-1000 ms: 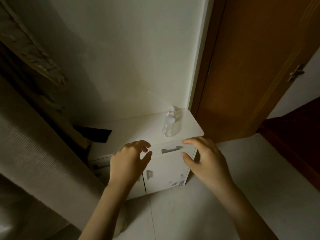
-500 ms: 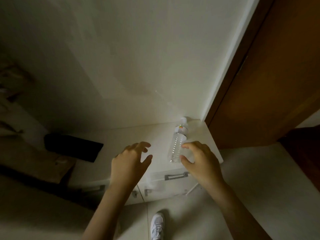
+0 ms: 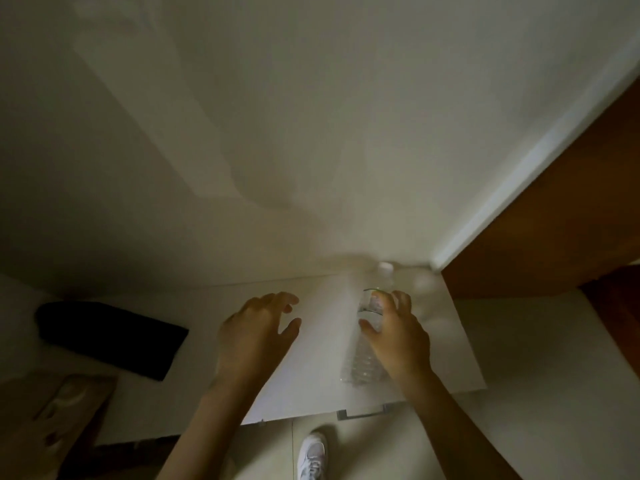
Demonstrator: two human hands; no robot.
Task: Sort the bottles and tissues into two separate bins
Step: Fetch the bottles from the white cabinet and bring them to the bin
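Head view, dim light, some motion blur. A pale wall (image 3: 311, 116) fills the upper frame, bounded at right by a white door frame (image 3: 519, 188) and a brown wooden door (image 3: 571, 220). Below the wall lies the white top of a low cabinet, the bench (image 3: 311, 375), with a metal drawer handle (image 3: 367, 415) visible at its front edge. Beyond the bench, at right and at the bottom, is a light tiled floor (image 3: 536, 393). A black flat object (image 3: 110, 337) rests on the left part of the bench, close to the wall; what it is cannot be told. At lower left, a brownish surface (image 3: 59, 407) carries blurred markings. The clear plastic bottle (image 3: 363, 362) stands on the right part of the bench, near the corner by the door frame, its white cap (image 3: 385, 267) toward the wall. The right hand (image 3: 398, 337) wraps the bottle's upper body: thumb on the left side, fingers curling around the far side, so the grip is closed on the bottle, whose base appears to rest on the bench. The left hand (image 3: 256, 334) hovers over the middle of the bench, well apart from the bottle, its grip spread, fingers loosely curved and holding nothing. A white shoe (image 3: 312, 455) shows on the floor between the forearms.
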